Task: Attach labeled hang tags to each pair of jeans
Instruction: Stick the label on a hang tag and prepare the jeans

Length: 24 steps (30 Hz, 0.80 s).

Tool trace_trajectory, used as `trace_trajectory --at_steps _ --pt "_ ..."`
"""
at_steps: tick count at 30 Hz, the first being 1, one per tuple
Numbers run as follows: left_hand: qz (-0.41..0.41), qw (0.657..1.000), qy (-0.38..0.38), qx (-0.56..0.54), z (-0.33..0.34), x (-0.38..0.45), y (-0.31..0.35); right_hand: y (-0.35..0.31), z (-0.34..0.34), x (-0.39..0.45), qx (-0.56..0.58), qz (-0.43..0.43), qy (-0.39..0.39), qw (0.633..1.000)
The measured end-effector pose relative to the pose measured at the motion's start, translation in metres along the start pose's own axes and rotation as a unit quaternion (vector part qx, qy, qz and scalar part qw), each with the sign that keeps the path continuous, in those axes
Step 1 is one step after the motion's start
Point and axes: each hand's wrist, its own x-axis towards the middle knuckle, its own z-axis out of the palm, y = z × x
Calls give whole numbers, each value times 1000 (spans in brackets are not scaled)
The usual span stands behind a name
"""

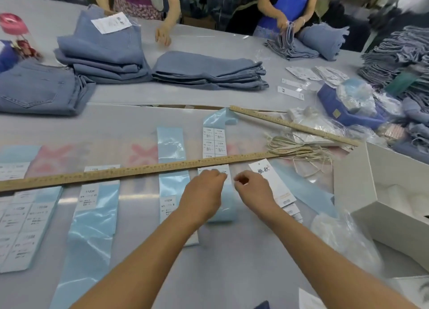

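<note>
Several pale blue backing strips with white size labels (214,142) lie side by side on the grey table, pinned under a long wooden ruler (139,170). My left hand (202,192) rests on the strip just below the ruler, fingertips pinching at a label's edge. My right hand (251,188) hovers beside it with thumb and forefinger pinched together; what they hold is too small to tell. A white hang tag (271,181) with black characters lies right of my right hand. Folded jeans (209,70) are stacked across the table.
A second wooden ruler (294,125) lies diagonally at the right, with a bundle of beige strings (292,147) beside it. An open white box (394,192) stands at the right edge. Two people work on jeans at the far side. Clear plastic bags lie at right.
</note>
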Motion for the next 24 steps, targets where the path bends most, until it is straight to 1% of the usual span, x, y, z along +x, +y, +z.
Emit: trace_trajectory --at_steps 2,3,5,7,8,11,13,15,19,24 --pt "11 1000 -4 -17 23 29 -9 12 11 20 36 43 34 998" --pt "8 999 1 -34 32 37 -15 17 17 24 52 50 24 997" --pt "7 998 -10 -62 46 49 -22 35 33 28 67 42 18 997" --pt "13 998 -32 -49 56 49 -26 43 41 28 95 35 40 994" --pt "24 999 -22 -36 60 47 -27 46 43 30 121 38 45 991" --pt "31 999 22 -39 63 42 -28 45 46 29 170 40 46 984" --pt "37 998 39 -30 62 42 -27 45 47 29 187 38 62 980" --pt "39 998 42 -29 61 42 -25 45 48 28 191 50 81 977" --pt "37 999 33 -13 59 41 -24 47 49 25 246 57 64 965" --pt "24 999 32 -34 55 42 -25 46 50 25 226 40 72 971"
